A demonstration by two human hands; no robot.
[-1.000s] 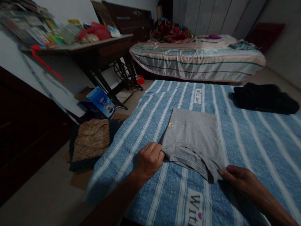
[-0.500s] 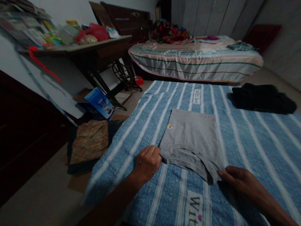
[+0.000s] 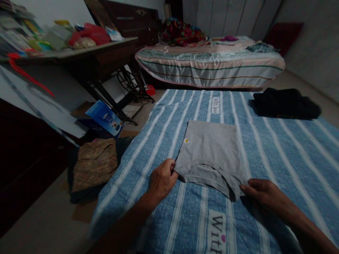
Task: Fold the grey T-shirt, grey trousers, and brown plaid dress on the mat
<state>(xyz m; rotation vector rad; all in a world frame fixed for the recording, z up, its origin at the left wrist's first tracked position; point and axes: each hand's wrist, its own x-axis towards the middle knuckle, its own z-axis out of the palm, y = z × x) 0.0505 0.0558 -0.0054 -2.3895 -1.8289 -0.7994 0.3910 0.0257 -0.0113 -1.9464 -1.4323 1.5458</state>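
Fabric is pinched at two places: we hold the gray shirt [image 3: 212, 144] by its near left corner in our left hand [image 3: 162, 178] and by its near right corner in our right hand [image 3: 265, 192]. Our left grip is curled closed on the cloth; our right one is a lighter nip, clamped on the edge. The shirt lies folded on the striped bedcover [image 3: 278, 158], between our hands and stretching forward from them. Its neckline [image 3: 209, 176] sags between the two grips, and a small daisy [image 3: 186, 140] sits just ahead of the left one.

Beyond the shirt, we see a "With love" label [image 3: 215, 105] on the cover; larger lettering [image 3: 217, 229] shows on our side of the grip. Ahead and to the right of our right hand, a black garment [image 3: 287, 104] rests in a heap on the cover. Off to the left of our left hand, lower than the bed, a plaid cloth [image 3: 96, 162] tops a dark pile [image 3: 87, 192], with a blue box [image 3: 104, 118] just past it. Well ahead of both hands stands a second bed [image 3: 212, 68].
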